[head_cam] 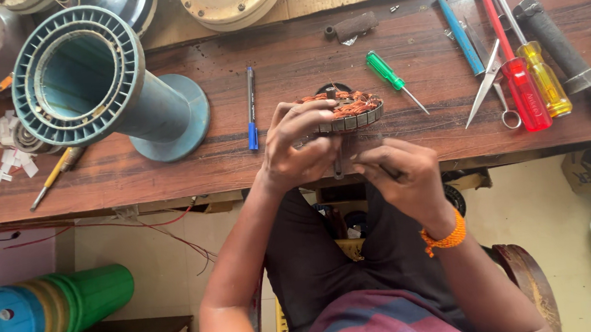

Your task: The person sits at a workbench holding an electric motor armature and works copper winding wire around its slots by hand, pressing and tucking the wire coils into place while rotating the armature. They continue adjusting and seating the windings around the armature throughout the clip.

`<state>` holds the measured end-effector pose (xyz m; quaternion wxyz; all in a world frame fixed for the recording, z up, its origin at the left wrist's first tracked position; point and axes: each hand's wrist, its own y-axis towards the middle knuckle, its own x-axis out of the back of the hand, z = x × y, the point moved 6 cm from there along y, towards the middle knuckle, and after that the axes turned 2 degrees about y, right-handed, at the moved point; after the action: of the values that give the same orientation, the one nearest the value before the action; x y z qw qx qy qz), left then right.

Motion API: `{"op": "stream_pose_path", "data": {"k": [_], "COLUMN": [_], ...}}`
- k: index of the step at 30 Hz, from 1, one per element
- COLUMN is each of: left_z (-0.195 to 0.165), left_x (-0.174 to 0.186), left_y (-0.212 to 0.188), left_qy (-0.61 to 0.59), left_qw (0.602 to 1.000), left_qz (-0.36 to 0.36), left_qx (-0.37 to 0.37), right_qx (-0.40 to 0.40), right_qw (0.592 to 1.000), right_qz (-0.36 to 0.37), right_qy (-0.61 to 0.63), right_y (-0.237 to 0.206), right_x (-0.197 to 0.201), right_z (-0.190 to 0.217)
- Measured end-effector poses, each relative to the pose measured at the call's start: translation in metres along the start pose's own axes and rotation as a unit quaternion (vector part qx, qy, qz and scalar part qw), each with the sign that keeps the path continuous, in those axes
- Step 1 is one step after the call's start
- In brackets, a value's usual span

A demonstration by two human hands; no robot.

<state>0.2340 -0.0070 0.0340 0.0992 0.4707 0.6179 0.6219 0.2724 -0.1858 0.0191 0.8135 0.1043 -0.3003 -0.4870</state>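
My left hand [301, 146] grips the rim of a round motor stator [345, 110] wound with copper wire, holding it tilted at the front edge of the wooden workbench [287, 67]. My right hand [399, 173] is just below the stator, fingers pinched together against its underside; what they pinch is too small to tell. An orange band circles my right wrist.
A blue-grey ribbed fan housing [88, 77] lies at left. On the bench are a blue pen [251, 106], a green screwdriver [391, 79], scissors [492, 88], red [514, 61] and yellow [540, 70] screwdrivers, a hammer [559, 43]. Stacked plastic buckets [45, 319] sit below left.
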Motion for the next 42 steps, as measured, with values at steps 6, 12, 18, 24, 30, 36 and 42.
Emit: {"op": "stream_pose_path", "data": {"k": [6,12,18,24,30,36,42], "left_z": [-0.012,-0.016,-0.025,-0.024,-0.028,-0.029,-0.035], "left_x": [-0.004,-0.004,-0.006,0.000,-0.002,-0.008,-0.007], "left_y": [-0.015,-0.025,-0.032,-0.032,-0.028,-0.026,-0.010], "left_qy": [0.096,0.189,0.182,0.133,0.117,0.144,0.197], "left_qw": [0.993,0.979,0.981,0.981,0.961,0.952,0.975], "left_qz": [-0.002,-0.057,-0.030,-0.122,-0.145,-0.145,-0.065], "left_qx": [-0.070,-0.043,-0.056,0.075,0.205,0.226,0.081], "right_qx": [0.005,0.001,0.005,0.010,0.006,-0.095,-0.114], "right_qw": [0.998,0.998,0.995,0.996,0.995,0.994,0.990], "right_qz": [0.045,0.063,0.084,0.018,0.017,0.051,0.019], "right_qy": [-0.040,-0.023,-0.047,-0.083,-0.100,-0.010,-0.077], "right_y": [0.008,0.008,0.008,0.030,0.068,0.084,0.086], "right_x": [0.008,0.001,0.001,0.014,0.007,0.003,0.027], "right_z": [0.015,0.030,0.044,0.052,0.049,0.022,-0.003]}}
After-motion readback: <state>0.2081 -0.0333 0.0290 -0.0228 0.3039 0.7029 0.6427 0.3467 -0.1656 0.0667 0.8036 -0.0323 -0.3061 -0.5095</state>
